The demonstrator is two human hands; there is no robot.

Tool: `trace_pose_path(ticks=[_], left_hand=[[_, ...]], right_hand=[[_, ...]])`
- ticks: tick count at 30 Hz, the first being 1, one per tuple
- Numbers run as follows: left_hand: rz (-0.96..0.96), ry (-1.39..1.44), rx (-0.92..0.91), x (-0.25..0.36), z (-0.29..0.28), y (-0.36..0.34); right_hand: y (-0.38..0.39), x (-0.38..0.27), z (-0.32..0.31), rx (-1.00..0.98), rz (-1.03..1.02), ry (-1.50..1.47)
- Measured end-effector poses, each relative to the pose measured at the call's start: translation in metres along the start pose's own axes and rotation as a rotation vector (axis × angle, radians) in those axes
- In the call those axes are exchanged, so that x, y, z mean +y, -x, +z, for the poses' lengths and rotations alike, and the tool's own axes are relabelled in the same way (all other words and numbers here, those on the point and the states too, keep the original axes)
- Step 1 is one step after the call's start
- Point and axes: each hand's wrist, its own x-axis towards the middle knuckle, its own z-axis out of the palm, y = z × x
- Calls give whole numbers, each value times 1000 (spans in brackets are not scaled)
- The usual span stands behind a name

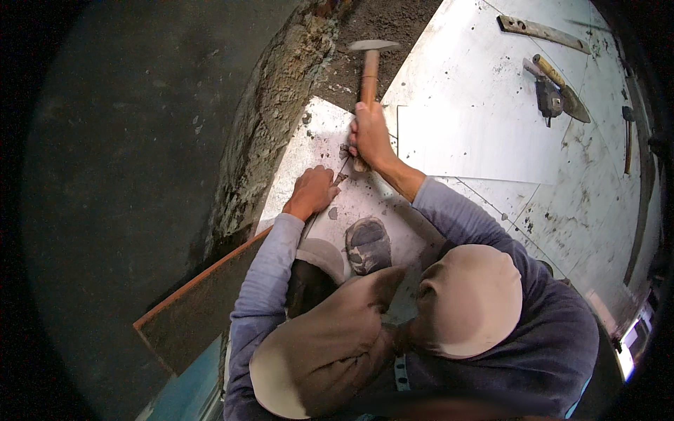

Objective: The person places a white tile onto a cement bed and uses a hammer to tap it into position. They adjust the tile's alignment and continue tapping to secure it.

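Note:
My right hand (pixel 372 140) grips a hammer by its wooden handle, with the metal head (pixel 375 45) raised toward the top of the view, over dark mortar (pixel 414 21). My left hand (pixel 313 189) is curled low on a white speckled tile (pixel 284 168) at the rough concrete edge, below and left of the hammer. Its fingertips are at a small narrow piece near a tile joint, too small to make out. My shoe (pixel 367 245) rests on the tile just below both hands.
A rough concrete edge (pixel 260 133) borders a dark floor (pixel 119 175) on the left. A reddish-edged board (pixel 189 316) lies lower left. On the right, white tiles (pixel 477 140) hold a flat bar (pixel 544 35), a trowel (pixel 576 105), a dark tool (pixel 549 98) and another long-handled tool (pixel 627 140).

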Motion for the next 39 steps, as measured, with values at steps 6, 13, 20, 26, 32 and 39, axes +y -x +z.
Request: trace_pose_path(ticks=[6, 13, 20, 26, 32, 39], left_hand=[[5, 21, 21, 0, 1, 0], [6, 13, -28, -1, 1, -2], [41, -15, -15, -2, 0, -6], [39, 23, -5, -5, 2, -4], [33, -11, -9, -6, 4, -10], [32, -18, -25, -5, 3, -9]], right_hand=[[-3, -13, -1, -91, 87, 98], [-5, 4, 3, -141, 141, 122], [-10, -17, -15, -207, 79, 271], [-30, -22, -4, 108, -106, 71], [-36, -45, -24, 7, 85, 175], [-42, -29, -17, -56, 73, 287]])
